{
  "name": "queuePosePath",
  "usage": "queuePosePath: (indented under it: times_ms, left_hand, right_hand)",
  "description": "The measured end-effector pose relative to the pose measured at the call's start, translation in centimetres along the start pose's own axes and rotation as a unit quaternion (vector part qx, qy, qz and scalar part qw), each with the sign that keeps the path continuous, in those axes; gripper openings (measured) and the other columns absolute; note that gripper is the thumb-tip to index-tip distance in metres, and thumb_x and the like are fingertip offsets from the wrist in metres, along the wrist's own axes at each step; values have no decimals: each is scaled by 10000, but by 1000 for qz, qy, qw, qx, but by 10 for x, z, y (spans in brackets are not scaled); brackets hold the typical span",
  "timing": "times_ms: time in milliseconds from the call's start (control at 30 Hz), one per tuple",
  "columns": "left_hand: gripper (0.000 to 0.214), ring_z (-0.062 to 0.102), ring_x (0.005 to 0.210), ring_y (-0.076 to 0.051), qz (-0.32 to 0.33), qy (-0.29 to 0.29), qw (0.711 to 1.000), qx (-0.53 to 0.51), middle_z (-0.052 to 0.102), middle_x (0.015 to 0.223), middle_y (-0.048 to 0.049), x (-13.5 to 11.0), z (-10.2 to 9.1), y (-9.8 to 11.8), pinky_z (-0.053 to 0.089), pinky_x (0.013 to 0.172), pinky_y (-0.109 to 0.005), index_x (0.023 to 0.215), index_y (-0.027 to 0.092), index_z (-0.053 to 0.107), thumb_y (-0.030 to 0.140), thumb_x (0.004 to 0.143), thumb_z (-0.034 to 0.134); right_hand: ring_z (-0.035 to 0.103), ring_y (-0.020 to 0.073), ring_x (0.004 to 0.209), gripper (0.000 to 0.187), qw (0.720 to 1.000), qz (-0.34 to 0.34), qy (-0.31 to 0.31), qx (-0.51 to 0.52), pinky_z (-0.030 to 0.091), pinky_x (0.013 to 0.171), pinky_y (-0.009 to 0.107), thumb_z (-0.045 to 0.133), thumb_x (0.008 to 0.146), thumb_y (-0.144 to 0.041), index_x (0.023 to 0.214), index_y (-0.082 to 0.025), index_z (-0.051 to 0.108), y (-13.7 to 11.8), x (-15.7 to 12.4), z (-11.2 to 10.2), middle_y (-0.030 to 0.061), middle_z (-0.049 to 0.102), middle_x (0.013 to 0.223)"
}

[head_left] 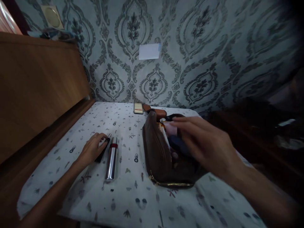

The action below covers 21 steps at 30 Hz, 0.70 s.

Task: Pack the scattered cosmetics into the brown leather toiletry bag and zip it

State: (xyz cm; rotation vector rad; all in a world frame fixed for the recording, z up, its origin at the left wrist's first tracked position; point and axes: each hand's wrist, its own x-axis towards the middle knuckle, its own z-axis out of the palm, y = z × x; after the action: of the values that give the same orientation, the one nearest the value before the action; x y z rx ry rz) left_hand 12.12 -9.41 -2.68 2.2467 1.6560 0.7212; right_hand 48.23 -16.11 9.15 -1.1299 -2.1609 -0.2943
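My left hand (92,148) rests on the table with its fingers curled around a slim dark tube (102,152) that lies flat on the cloth. Right beside it lies a shiny silver cylinder with a red band (111,157). My right hand (204,144) hovers over an open brown pouch (158,155), fingers reaching toward its opening. A pale pink item (170,128) sits at those fingertips, smeared by motion, so whether the fingers grip it is unclear. Dark blue contents show inside the pouch.
A white patterned cloth (133,196) covers the table. A small flat box (138,108) lies by the wallpapered wall. A wooden panel (35,91) stands along the left side. Dark furniture with clutter (273,126) fills the right.
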Motion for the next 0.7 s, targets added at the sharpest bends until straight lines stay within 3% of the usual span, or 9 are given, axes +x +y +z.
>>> queuePosePath:
  times_ms: [100,200,267,333,400,467,567,700]
  left_hand:
    - [308,603,1001,-251,19,-12,1000,16,659,1028,-70,-13,5,8,496,854,-373,1072,228,629,417,941,424]
    - [375,641,984,-259,-33,-53,996,69,692,1042,-73,-25,9,30,495,801,-358,1192,245,615,450,953,411]
    - [442,680,904,-255,-78,-100,986,111,718,970,-56,-32,10,44,483,748,-342,1336,275,548,459,965,393]
    - [494,707,857,-255,-105,-143,975,137,736,907,-35,-36,12,53,471,702,-322,1438,324,463,474,977,368]
    - [516,725,837,-257,-122,-170,968,138,749,884,-23,-36,15,53,469,662,-303,1477,365,419,489,983,341]
    - [520,736,820,-250,-121,-176,971,109,760,880,-20,-33,20,45,488,648,-291,1472,372,440,494,976,342]
    - [511,742,809,-229,-84,-143,986,28,769,881,-13,-29,31,27,532,689,-278,1419,342,533,483,944,409]
    - [532,747,835,-225,-63,-104,990,-67,778,914,0,-28,46,7,574,761,-282,1369,311,603,520,903,456]
  right_hand:
    - [684,189,970,262,987,-125,30,100,568,812,294,448,956,-59,1111,-183,619,-54,-15,12,97,723,1023]
    - [672,180,911,182,980,-122,-101,119,554,837,291,502,968,-120,1092,-164,628,-95,-36,49,74,738,1038]
    - [662,211,975,258,966,-103,-197,128,559,826,305,610,914,-197,1172,-199,611,-110,-51,84,63,717,1123]
    - [645,218,1036,380,965,-18,-229,129,555,829,304,644,888,-203,1256,-273,577,-118,-64,119,46,671,1209]
    - [640,189,990,389,946,7,-268,185,549,803,270,670,882,-317,1259,-300,577,-119,-73,149,29,643,1214]
    - [630,175,967,424,934,39,-268,232,543,798,257,685,863,-399,1262,-303,578,-119,-78,172,22,622,1206]
    - [622,174,976,434,916,88,-257,295,531,826,257,693,850,-422,1257,-306,595,-117,-83,191,23,616,1183]
    - [629,203,1042,440,884,162,-234,372,518,906,287,693,854,-378,1277,-287,613,-116,-87,201,54,634,1196]
